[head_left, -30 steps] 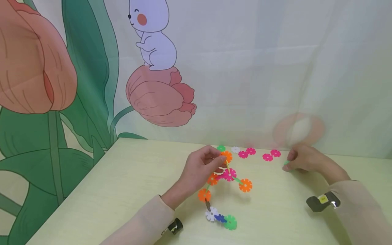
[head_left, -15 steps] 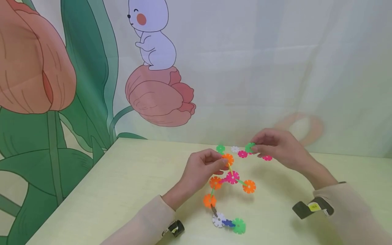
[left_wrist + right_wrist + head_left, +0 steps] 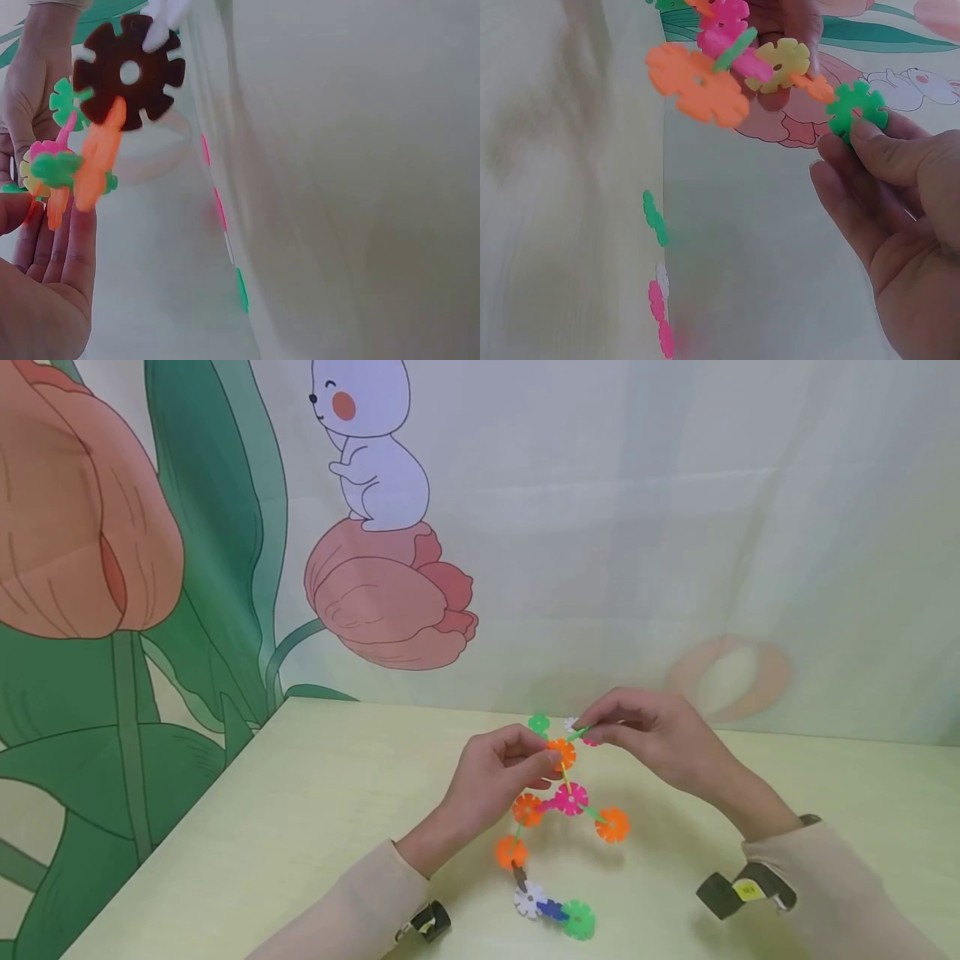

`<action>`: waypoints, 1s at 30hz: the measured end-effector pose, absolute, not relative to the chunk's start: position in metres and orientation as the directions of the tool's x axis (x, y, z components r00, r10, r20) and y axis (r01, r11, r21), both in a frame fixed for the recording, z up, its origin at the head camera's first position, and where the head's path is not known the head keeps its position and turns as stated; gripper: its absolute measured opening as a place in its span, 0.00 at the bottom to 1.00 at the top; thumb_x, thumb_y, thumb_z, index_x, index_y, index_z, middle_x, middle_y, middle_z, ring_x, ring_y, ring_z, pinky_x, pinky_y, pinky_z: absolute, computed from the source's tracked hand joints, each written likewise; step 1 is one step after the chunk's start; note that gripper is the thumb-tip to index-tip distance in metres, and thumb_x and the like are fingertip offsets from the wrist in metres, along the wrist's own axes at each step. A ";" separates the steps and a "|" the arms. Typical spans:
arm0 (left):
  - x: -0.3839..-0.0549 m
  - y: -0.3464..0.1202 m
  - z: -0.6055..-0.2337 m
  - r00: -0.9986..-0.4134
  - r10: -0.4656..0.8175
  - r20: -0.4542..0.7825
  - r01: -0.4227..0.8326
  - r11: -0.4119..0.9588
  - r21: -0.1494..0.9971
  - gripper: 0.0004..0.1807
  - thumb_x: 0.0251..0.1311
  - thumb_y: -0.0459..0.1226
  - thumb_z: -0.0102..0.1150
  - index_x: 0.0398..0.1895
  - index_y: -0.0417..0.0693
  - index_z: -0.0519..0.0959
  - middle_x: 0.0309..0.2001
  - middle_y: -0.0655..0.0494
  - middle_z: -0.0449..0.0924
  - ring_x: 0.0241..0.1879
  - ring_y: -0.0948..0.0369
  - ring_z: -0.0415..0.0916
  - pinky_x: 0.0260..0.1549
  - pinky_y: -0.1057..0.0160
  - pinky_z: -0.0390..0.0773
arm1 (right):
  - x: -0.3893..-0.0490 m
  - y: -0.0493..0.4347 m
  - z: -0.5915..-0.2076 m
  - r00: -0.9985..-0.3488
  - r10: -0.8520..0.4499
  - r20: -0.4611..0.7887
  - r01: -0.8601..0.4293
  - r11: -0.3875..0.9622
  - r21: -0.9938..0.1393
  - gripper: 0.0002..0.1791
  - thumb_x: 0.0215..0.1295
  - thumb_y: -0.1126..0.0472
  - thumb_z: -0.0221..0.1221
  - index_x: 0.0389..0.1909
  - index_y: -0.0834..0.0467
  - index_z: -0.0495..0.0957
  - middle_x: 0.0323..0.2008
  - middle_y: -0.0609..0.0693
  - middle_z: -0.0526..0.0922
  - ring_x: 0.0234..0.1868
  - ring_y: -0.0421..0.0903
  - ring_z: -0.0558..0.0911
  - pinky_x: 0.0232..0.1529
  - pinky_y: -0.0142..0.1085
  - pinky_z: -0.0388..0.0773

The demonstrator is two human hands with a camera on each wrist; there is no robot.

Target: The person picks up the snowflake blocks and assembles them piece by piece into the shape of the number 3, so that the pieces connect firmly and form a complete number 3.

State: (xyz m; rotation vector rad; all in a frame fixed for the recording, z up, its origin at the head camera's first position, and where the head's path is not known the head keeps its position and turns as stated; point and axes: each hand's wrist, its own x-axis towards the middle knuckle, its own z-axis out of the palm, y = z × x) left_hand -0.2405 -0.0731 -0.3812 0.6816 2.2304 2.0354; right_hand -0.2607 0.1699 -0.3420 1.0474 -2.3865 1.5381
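A person's left hand [image 3: 498,785] pinches an orange, notched, flower-shaped plastic disc [image 3: 567,749] on a branching chain of interlocked discs [image 3: 522,814] above the table, as the right hand [image 3: 663,739] grips a green notched plastic disc [image 3: 844,106] against or just beside that orange one; whether they are slotted together cannot be told. The head view counts thirteen in the chain: four orange discs [image 3: 618,830], three green discs [image 3: 582,928], two pink discs [image 3: 578,793], one yellow disc [image 3: 796,58], one brown disc [image 3: 105,73], one white disc [image 3: 530,891] and one blue disc [image 3: 552,910]. Four loose pieces show in the right wrist view: a green piece [image 3: 655,219], a white piece [image 3: 662,280] and two pink pieces [image 3: 656,301]. The smooth, pale-yellow tabletop [image 3: 300,810] meets a whitish cloth backdrop [image 3: 585,543] printed with two coral tulips [image 3: 397,602], green leaves [image 3: 213,527] and one white cartoon animal [image 3: 386,485]. Two beige sleeves [image 3: 840,885] each carry a black device [image 3: 433,922].
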 end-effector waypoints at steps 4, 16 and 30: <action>-0.240 -0.074 -0.380 -0.898 0.358 0.254 0.282 0.026 0.959 0.07 0.72 0.33 0.66 0.43 0.35 0.83 0.39 0.47 0.90 0.44 0.43 0.89 0.43 0.56 0.89 | -0.262 0.169 -0.342 -0.739 -0.501 0.450 -0.614 0.229 -0.755 0.12 0.64 0.76 0.69 0.44 0.58 0.88 0.42 0.51 0.90 0.42 0.46 0.90 0.50 0.35 0.86; -0.236 -0.072 -0.374 -0.900 0.369 0.232 0.252 0.006 0.968 0.07 0.71 0.32 0.67 0.42 0.34 0.85 0.36 0.46 0.90 0.41 0.38 0.88 0.42 0.55 0.89 | -0.258 0.166 -0.343 -0.653 -0.503 0.566 -0.733 0.232 -0.639 0.16 0.60 0.79 0.71 0.43 0.57 0.91 0.41 0.45 0.92 0.43 0.43 0.90 0.46 0.34 0.86; -0.234 -0.072 -0.371 -0.908 0.364 0.209 0.231 0.019 0.973 0.06 0.70 0.32 0.68 0.40 0.36 0.86 0.34 0.47 0.89 0.37 0.43 0.89 0.42 0.56 0.89 | -0.255 0.164 -0.344 -0.601 -0.504 0.621 -0.788 0.240 -0.567 0.19 0.56 0.81 0.72 0.42 0.56 0.92 0.40 0.44 0.92 0.41 0.42 0.91 0.44 0.32 0.86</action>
